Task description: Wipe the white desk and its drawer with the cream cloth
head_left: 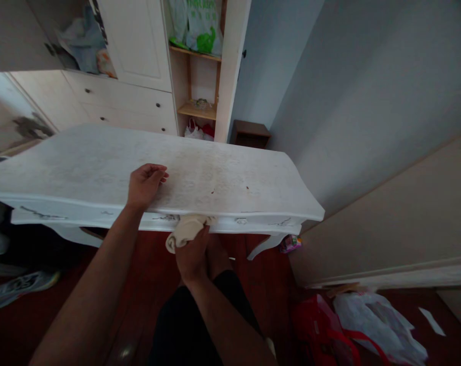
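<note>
So closest to you were your black shorts [184, 330], with the dark red floor [131, 315] around them. A red bag [318, 320] sat down there on your right next to a white plastic bag [379, 325], and a grey shoe [24, 290] was off to your left.

Your right hand [192, 256] was closed around a cream cloth [188, 229], all bunched up. You had that cloth up against the front edge of the white table [177, 152], around the middle, where the carved trim [284, 222] ran along. A pink pack [290, 244] was on the floor near the table's right leg [266, 246].

Your left hand [146, 184] was on the tabletop near the front edge, fingers curled in and thumb by the fingertips. Couldn't tell if it was closed all the way. The top looked kinda grubby, with greyish smudges and a couple of dark specks [247, 187] right of your hand.

Past the table you had a small brown stand [251, 129] in the corner, then a white cabinet [135, 40] with drawers, and a green-and-white bag [205, 30] on its shelf.
</note>
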Demonstrator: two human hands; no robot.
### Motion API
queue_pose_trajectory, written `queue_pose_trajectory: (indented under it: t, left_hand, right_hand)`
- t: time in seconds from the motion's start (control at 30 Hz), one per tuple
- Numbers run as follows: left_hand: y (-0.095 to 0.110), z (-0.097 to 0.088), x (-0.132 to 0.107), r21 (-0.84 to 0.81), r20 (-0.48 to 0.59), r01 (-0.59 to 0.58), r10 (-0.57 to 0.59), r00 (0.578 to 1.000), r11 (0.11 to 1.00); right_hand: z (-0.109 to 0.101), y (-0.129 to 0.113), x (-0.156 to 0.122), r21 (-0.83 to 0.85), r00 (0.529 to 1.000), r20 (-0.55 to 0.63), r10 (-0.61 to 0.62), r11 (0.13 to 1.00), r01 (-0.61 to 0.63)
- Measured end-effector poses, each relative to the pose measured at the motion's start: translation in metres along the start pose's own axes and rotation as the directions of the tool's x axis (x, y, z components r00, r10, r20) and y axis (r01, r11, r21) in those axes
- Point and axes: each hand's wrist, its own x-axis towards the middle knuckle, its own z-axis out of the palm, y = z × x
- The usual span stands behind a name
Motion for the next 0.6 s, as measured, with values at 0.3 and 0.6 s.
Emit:
queue_pose_trajectory:
  t: [0.3, 0.6]
  left_hand:
    - [-0.002, 0.001, 0.001, 0.118, 0.046, 0.011, -0.016, 0.999, 0.993]
    - [0.004, -0.001, -0.004, 0.365, 0.128, -0.091, 0.047, 0.991, 0.927]
  right_hand:
    - [-0.061, 0.025, 0.013, -0.389, 0.895, 0.357, -0.269, 0.828, 0.404]
    - [-0.150, 0.087, 0.014, -0.582, 0.893, 0.418, -0.167, 0.705, 0.404]
